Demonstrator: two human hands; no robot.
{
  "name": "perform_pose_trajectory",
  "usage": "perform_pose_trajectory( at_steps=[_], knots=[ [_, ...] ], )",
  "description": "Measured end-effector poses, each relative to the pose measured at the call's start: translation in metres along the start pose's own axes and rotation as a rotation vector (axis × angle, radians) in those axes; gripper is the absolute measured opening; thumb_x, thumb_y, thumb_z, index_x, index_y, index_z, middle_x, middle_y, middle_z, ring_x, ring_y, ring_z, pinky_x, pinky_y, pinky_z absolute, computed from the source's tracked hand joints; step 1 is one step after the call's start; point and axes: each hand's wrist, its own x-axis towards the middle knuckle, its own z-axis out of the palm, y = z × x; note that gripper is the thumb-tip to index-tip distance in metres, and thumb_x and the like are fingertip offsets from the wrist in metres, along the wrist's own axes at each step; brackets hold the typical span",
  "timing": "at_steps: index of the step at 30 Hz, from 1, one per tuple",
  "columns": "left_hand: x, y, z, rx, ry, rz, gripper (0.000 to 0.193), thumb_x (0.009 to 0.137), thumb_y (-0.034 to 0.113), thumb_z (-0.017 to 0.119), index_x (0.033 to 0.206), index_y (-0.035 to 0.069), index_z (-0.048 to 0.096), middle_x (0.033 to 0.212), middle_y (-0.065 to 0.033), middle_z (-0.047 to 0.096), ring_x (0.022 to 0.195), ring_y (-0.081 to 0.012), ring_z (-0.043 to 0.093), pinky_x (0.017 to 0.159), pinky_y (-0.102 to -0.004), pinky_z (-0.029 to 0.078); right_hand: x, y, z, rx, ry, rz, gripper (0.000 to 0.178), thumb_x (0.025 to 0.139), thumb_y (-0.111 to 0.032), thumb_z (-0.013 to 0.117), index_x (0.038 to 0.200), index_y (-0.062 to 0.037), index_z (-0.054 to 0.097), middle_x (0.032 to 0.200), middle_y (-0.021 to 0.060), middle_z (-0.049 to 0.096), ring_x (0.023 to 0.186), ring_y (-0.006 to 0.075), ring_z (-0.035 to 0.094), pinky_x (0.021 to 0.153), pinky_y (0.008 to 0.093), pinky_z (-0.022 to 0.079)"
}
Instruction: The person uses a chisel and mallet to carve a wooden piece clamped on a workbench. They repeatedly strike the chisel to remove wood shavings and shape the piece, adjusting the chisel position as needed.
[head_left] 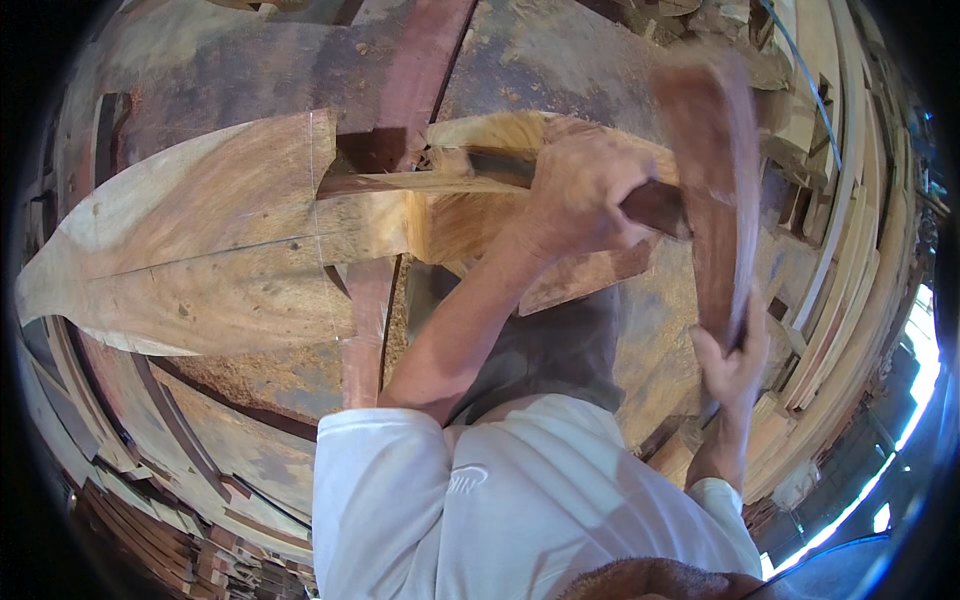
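My left hand point(585, 185) is closed in a fist above the right part of a large carved wood piece point(190, 240). From the fist a short dark wooden bar point(657, 210) reaches to a brown wooden board point(715, 190), which is smeared by motion at its far end. Whether bar and board are one piece I cannot tell. Around the board's near end wraps my right hand point(735, 365), thumb on its left side. The carved piece is pale, pointed at the left, with a dark line along its middle and a drawn line across it. A narrower block joins its right side.
Beneath the carved piece run reddish beams point(368, 325). Sawdust point(270, 375) covers the ground. Long pale planks point(850, 270) are stacked at the right, with a blue strap point(808, 75) over them. More wood strips point(130, 535) lie at the lower left.
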Motion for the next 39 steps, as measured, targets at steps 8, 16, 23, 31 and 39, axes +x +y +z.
perform_pose_trajectory(
  at_steps=[8,16,23,31,39],
  knots=[
    [-0.011,0.000,0.005,-0.023,0.043,0.057,0.034,0.051,0.012,0.083,0.081,0.012,0.066,0.073,-0.0058,0.062,0.069,-0.0289,0.065,0.067,-0.0401,0.052,-0.021,0.031,-0.038,1.226,0.519,0.030,0.073,0.083,-0.058,0.076,0.125,-0.0010,0.056,0.093,0.0118,0.064,0.084,0.0255,0.063,0.078,0.0364,0.056],
    [-0.007,-0.004,-0.008,-0.089,0.051,0.065,0.028,0.055,0.018,0.081,0.077,0.016,0.062,0.074,-0.0013,0.065,0.076,-0.0263,0.065,0.079,-0.0411,0.050,-0.026,0.017,0.053,0.332,0.248,0.511,0.089,0.072,0.000,0.075,0.156,-0.0002,0.047,0.127,0.0143,0.068,0.116,0.0255,0.064,0.098,0.0374,0.053],
    [-0.007,-0.004,0.005,-0.023,0.008,0.059,0.032,0.057,0.012,0.085,0.083,0.015,0.067,0.077,-0.0007,0.065,0.077,-0.0252,0.067,0.074,-0.0415,0.050,0.009,-0.022,0.001,1.023,0.531,0.103,0.073,0.088,-0.067,0.072,0.114,0.0002,0.061,0.086,0.0122,0.067,0.070,0.0240,0.064,0.070,0.0346,0.054],
    [-0.011,0.025,0.001,0.079,0.166,0.047,0.042,0.054,0.027,0.088,0.087,0.018,0.062,0.073,0.0006,0.056,0.068,-0.0213,0.063,0.063,-0.0358,0.048,-0.026,0.032,0.066,0.896,0.182,0.614,0.080,0.095,-0.051,0.070,0.148,0.0052,0.051,0.094,0.0124,0.068,0.075,0.0204,0.068,0.065,0.0309,0.056],
    [-0.009,0.020,-0.005,-0.045,-0.044,0.108,0.046,0.052,0.029,0.088,0.090,0.019,0.063,0.074,0.0019,0.054,0.068,-0.0189,0.063,0.060,-0.0361,0.047,0.000,0.023,0.013,1.446,0.332,0.095,0.091,0.082,-0.029,0.094,0.149,-0.0057,0.037,0.103,0.0154,0.058,0.077,0.0298,0.072,0.066,0.0401,0.066]
  ],
)
